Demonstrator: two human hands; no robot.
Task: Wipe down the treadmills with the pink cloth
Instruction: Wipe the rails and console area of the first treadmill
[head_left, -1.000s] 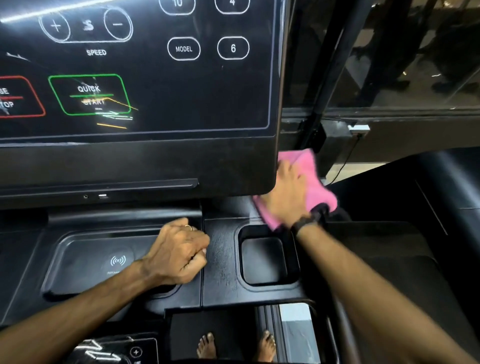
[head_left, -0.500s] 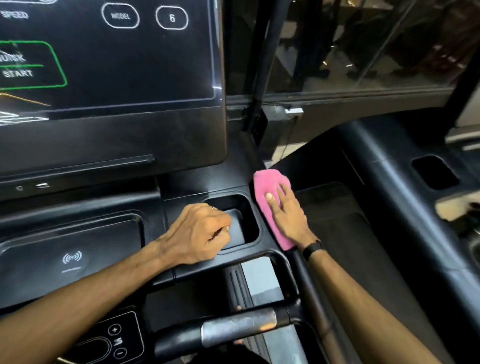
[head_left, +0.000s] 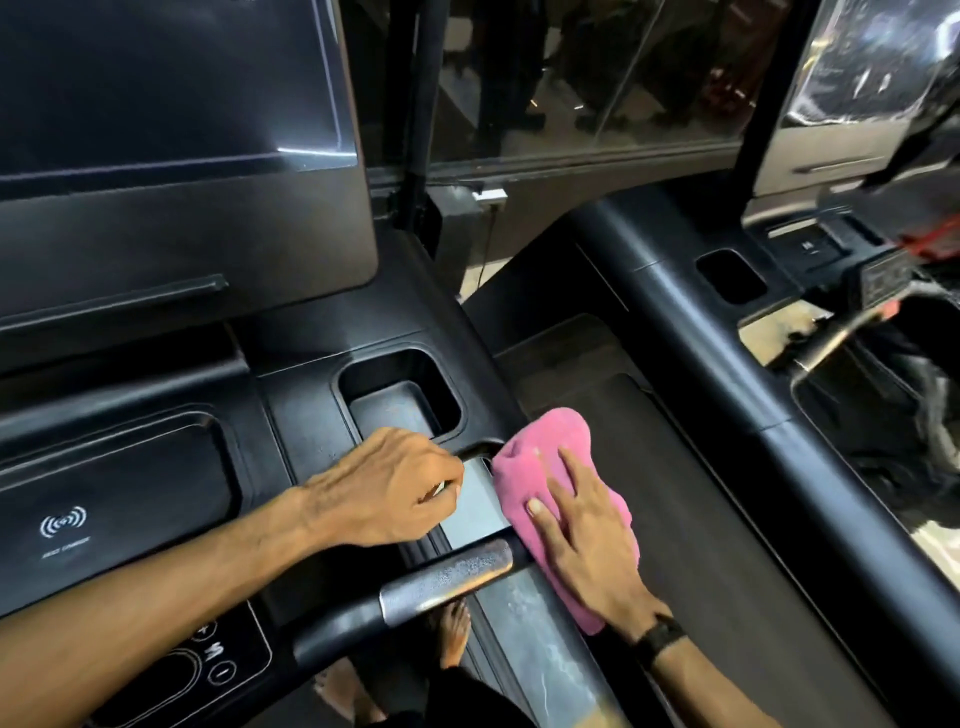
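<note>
From the head camera, looking down over a black treadmill console (head_left: 291, 395), the right hand (head_left: 582, 535) lies flat on the pink cloth (head_left: 550, 467), fingers straight and slightly spread, pressing the cloth onto the right side rail of the console just where the rail runs back toward the person. The cloth is bunched into a rounded lump ahead of the fingertips and trails under the palm as far as the wrist, which wears a dark wristband (head_left: 660, 636). The cloth touches the right end of the metal-sleeved handlebar (head_left: 447, 577), which crosses the lower middle of the view at a slant. The left hand (head_left: 384, 493) rests at the near edge of the console, just beside the cloth and apart from it, its fingers curled under in a loose fist with the knuckles on the rim below the cup recess (head_left: 402, 395); I cannot tell whether anything is held inside the curl. The recess sits at the console's right side, and left of it is a shallow tray (head_left: 119, 467) with a wireless-charging mark (head_left: 63, 522) printed near its left edge. Above stands the dark screen (head_left: 171, 104), which shows only reflections. At the console's near left corner, speed buttons (head_left: 218, 660) show partly under the left forearm. Bare feet (head_left: 454, 631) are visible below the handlebar. To the right, across a gap, runs the rail of a second treadmill (head_left: 727, 364), with its own recess near the far end.
</note>
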